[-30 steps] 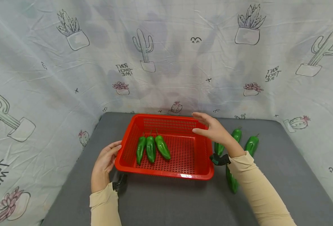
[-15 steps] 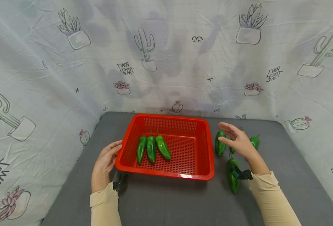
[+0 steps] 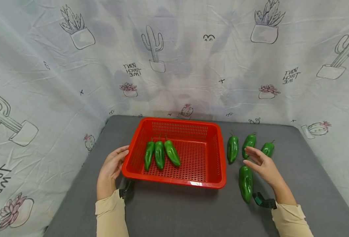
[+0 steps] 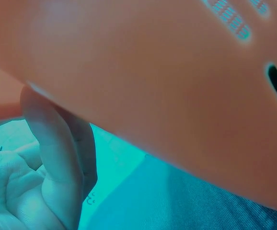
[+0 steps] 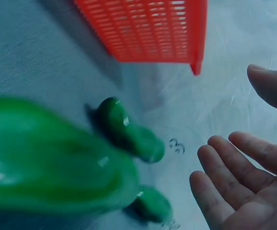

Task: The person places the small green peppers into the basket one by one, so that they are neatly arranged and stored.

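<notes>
A red plastic basket (image 3: 174, 180) with slotted walls sits at the middle of the grey tabletop. Three green chili peppers (image 3: 159, 155) lie side by side in its left half. At the basket's left rim, my left hand (image 3: 110, 168) holds on with bent fingers; their tips are partly hidden by the basket in the left wrist view. My right hand (image 3: 264, 169), fingers spread and nothing held, hovers over the loose peppers to the right. Nearest it are a front pepper (image 3: 246, 184) and a back pepper (image 3: 249, 141), the latter partly covered by its fingertips.
Two more green peppers lie on the right side: one beside the basket's wall (image 3: 232, 148), one farther right (image 3: 268, 149), partly behind the right hand. A white cloth (image 3: 174, 65) printed with cacti hangs behind and along both sides of the grey tabletop (image 3: 174, 217).
My right hand has moved from over the basket's right rim, rightward and nearer, to above the loose peppers, uncovering some. My left hand stays at the basket's rim. The view tilts slightly.
</notes>
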`<state>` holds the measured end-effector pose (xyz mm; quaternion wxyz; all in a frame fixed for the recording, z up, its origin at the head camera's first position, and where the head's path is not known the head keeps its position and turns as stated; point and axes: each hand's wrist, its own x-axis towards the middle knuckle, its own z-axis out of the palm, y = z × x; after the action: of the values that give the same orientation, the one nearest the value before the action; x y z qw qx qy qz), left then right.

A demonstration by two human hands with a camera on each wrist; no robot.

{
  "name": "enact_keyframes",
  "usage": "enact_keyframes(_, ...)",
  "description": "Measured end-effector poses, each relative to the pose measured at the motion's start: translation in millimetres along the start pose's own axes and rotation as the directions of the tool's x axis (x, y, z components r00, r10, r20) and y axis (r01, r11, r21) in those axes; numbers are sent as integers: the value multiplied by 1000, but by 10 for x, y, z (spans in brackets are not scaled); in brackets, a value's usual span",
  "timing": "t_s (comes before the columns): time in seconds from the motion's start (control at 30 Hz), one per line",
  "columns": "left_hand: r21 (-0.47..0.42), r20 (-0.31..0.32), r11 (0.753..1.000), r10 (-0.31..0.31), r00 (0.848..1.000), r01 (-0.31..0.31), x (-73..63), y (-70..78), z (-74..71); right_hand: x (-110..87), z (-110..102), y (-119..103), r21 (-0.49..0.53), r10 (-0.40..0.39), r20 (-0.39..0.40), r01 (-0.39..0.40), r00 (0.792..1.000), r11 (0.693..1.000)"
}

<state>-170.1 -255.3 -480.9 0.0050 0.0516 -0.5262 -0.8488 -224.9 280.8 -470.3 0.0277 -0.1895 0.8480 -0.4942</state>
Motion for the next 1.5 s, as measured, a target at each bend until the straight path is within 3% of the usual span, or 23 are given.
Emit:
enact_keyframes(0.37,-38,33,999,8,999,-6,12,-8,9,-341,61,172,-130,42,-46,-48,998,990)
enact_keyframes(0.67,-30,21,1000,-5,1000,6,4,-4,1,-461,100,278,-176,81,11,-78,997,981)
enact_keyframes(0.93,-16,14,1000,-4,1000,4,-4,-12,-11,-484,186,300,-194,23,24,-18,999,981)
enact_keyframes(1.23,-32,27,999,-3,1000,4,1,-20,-21,-447,214,267,-205,176,81,-157,981,966)
enact_keyframes(1.5,-14,32,1000,3,999,-2,1,-9,-22,-403,215,258,-192,204,103,-182,973,964)
